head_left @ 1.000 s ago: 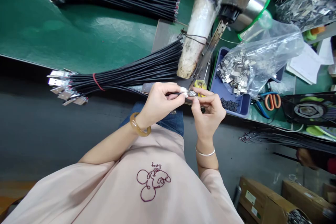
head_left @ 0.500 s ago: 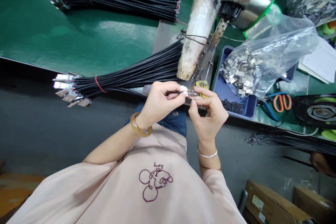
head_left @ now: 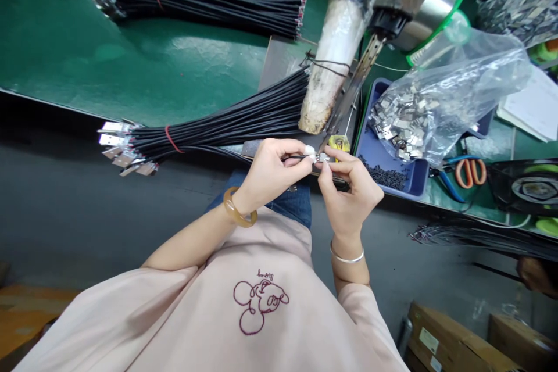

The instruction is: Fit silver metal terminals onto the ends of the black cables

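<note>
The left hand (head_left: pixel 276 167), its grip clamped on a black cable (head_left: pixel 293 157), faces the right hand (head_left: pixel 351 185), whose grip pinches a small metal connector (head_left: pixel 323 157), seemingly at the cable's partly hidden tip. Leftward, a banded cable bundle (head_left: pixel 226 113); rightward, a blue tray (head_left: pixel 417 174) on the green desk (head_left: pixel 174 70).

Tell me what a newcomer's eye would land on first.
Probably the big white tube, slanting down over the green bench at top centre. Next, the near bundle of black cables, left of the tube. Below the tube's tip, the left hand and right hand meet at a small metal piece.
</note>
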`<state>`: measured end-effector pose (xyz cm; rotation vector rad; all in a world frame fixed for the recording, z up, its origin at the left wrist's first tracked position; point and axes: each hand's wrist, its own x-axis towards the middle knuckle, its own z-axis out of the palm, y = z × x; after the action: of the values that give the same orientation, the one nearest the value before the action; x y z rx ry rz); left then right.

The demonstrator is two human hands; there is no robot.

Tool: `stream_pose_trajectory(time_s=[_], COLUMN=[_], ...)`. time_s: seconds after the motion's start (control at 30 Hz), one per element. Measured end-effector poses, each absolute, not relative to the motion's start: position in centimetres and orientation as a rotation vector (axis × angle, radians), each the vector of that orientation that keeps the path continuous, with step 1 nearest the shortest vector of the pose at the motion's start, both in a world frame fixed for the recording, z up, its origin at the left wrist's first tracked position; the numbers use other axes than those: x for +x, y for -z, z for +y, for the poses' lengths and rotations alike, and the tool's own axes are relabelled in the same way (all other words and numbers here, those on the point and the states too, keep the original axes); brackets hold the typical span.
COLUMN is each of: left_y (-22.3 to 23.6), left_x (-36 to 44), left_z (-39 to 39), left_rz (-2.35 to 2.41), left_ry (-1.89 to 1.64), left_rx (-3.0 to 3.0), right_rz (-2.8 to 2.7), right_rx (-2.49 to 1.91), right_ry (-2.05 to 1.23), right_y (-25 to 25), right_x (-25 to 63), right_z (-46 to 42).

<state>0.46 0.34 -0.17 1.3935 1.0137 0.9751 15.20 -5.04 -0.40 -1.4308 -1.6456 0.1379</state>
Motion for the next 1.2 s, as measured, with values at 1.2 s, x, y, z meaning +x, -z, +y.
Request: stream_pose_trajectory(time_s=[1.2], left_y=[0.65], left_x=[0.79], left_z=[0.02], left_rz=[1.081], left_ry=[-1.092], left_rx=[1.551], right_rz=[-1.674], right_rx=[-1.459], right_ry=[-0.147], right_y=[-0.26], right_x=[15.13], right_z=[-4.67])
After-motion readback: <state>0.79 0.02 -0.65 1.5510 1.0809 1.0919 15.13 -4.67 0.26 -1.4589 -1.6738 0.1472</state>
